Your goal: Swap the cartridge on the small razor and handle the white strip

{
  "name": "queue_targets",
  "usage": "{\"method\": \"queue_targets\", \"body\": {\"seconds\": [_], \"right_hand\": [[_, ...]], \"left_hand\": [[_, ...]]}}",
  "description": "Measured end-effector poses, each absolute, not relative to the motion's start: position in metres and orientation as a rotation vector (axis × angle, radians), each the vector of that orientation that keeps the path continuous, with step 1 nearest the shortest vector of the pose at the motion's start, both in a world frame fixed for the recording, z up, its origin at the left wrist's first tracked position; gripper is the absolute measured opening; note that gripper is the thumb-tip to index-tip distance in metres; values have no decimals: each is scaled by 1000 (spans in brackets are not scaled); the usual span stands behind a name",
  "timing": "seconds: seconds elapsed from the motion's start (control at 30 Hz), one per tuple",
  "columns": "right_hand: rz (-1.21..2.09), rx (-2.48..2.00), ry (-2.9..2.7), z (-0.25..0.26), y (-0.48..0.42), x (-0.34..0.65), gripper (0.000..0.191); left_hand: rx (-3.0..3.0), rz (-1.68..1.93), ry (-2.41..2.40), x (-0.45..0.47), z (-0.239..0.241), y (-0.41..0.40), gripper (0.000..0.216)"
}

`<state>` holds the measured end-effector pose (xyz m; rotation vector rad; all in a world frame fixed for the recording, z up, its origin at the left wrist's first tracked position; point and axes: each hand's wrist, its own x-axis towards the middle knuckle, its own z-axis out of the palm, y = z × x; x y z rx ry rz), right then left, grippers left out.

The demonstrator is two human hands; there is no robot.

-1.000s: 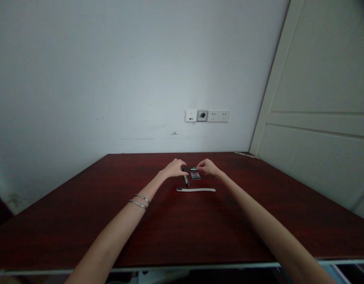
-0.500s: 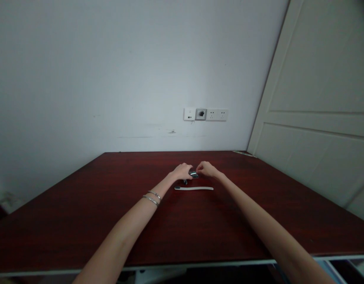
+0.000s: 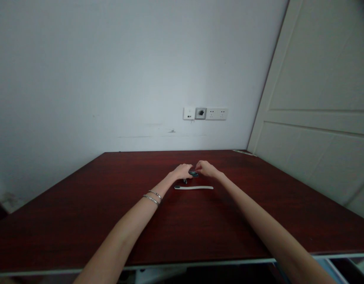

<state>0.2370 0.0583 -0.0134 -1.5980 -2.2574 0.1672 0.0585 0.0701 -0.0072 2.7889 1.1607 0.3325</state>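
Both my hands meet at the middle of a dark red wooden table (image 3: 81,221). My left hand (image 3: 182,172) has its fingers closed round a short dark strap piece (image 3: 185,181) whose end pokes out below it. My right hand (image 3: 206,169) pinches a small dark rectangular device (image 3: 194,173) held between the two hands. Just in front of the hands a long white strap (image 3: 194,187) lies flat on the table. Two thin bracelets ring my left wrist (image 3: 152,197).
A white wall rises behind the table, with a row of sockets (image 3: 205,114) above the far edge. A pale panelled door (image 3: 318,118) stands at the right. The table's front edge runs along the bottom of the view.
My hands have come together: the left one moved right with the dark strap piece, and the right one took hold of the small device that lay on the table.
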Motion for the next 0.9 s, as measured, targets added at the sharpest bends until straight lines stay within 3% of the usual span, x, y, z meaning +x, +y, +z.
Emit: {"method": "queue_targets", "body": {"seconds": [0.17,0.47,0.77,0.9], "right_hand": [[143,-1572,-2236,-7,53,239,20],[158,-1652,-2247,3,34,226,19],[197,-1642,-2277,3,28,193,19],[209,-1780,-2200,1,30,167,29]], "left_hand": [[2763,511,1021,53,-6,73,44],[2358,1179,1107,14,16,78,21],[1812,1345,1261,-34,-1,93,20],[1655,1316,1282,-44,-3,89,22]]}}
